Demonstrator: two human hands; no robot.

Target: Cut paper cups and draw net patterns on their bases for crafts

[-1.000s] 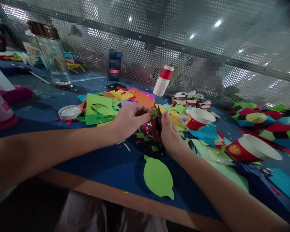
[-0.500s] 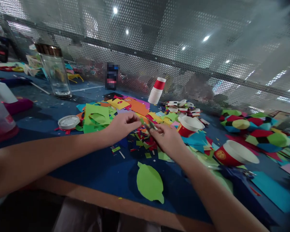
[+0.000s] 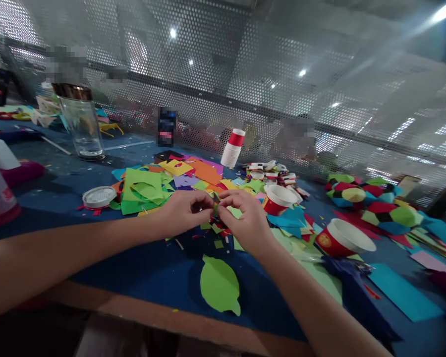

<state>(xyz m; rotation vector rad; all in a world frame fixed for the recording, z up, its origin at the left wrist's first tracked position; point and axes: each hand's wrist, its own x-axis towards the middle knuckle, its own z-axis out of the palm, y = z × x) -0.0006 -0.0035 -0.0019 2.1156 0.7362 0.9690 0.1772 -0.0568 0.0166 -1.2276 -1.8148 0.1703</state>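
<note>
My left hand and my right hand meet above the paper scraps, fingertips almost touching. The thumb and fingers of each are bent into a pinch. Whatever sits between the fingertips is too small and too hidden to name. Below them, tiny cut paper bits in green, red and white are strewn on the blue table. A lemon-shaped green paper cutout lies flat near the table's front edge. Beyond my left hand are green paper sheets with holes cut in them.
Two red and white paper cups stand to the right, beside a dark blue pouch and a blue paper sheet. A stack of cups is behind. On the left are a glass bottle and a round lid.
My right hand has turned and its fingers have come up to those of my left. The dark slim thing seen in my right fingers before no longer shows. The view has shifted slightly.
</note>
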